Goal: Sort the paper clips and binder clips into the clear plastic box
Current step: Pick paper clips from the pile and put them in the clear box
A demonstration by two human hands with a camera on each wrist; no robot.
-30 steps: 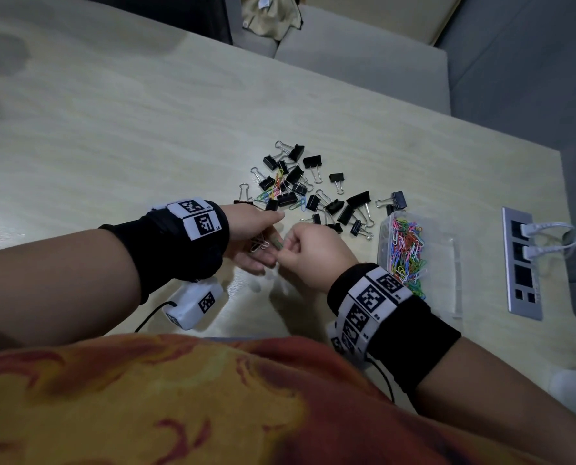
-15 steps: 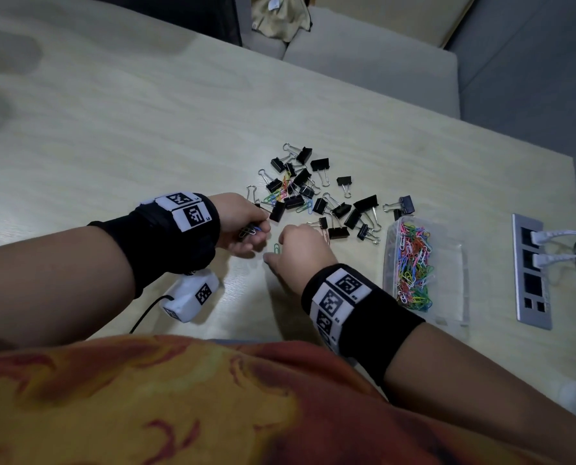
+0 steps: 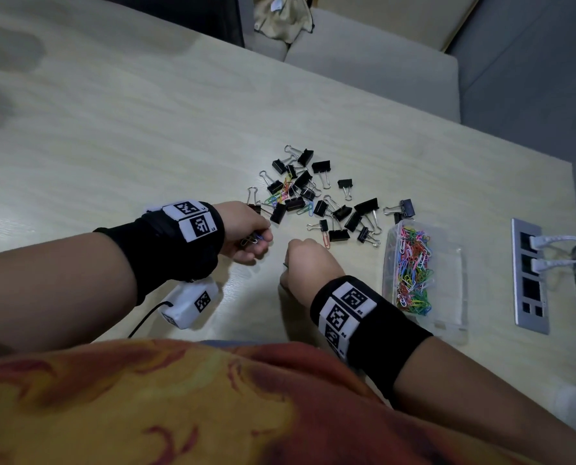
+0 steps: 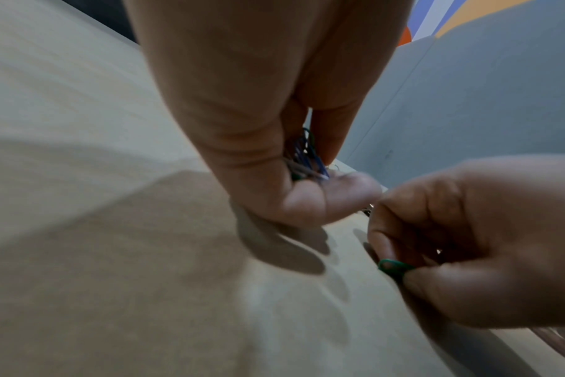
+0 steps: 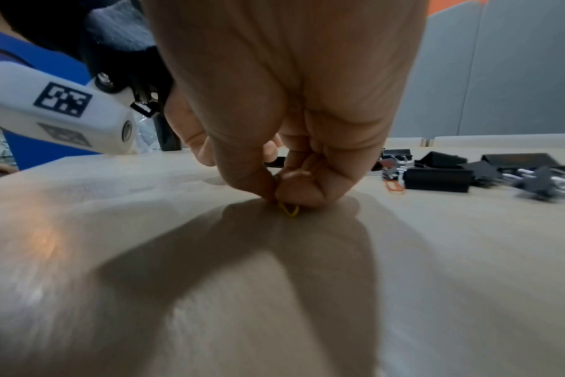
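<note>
A small bunch of paper clips (image 3: 253, 239) is held in the curled left hand (image 3: 246, 229); just right of it, a single clip (image 5: 290, 209) is pinched against the table (image 3: 112, 135) by the right hand (image 3: 308, 263). The clear box (image 3: 447, 263), half filled with clips, lies to the right, its long axis running near to far, nearer the right hand; black binder clips (image 3: 313, 199) are scattered beyond the hands, not in the way.

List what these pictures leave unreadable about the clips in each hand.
- Left hand: its bundle of paper clips is wrapped by curled fingers in the left wrist view, so no count.
- Right hand: its pinched clip looks green in the left wrist view, yellow in the right wrist view; blur leaves colour and number unsettled.
- Head view: knuckles hide it.
</note>
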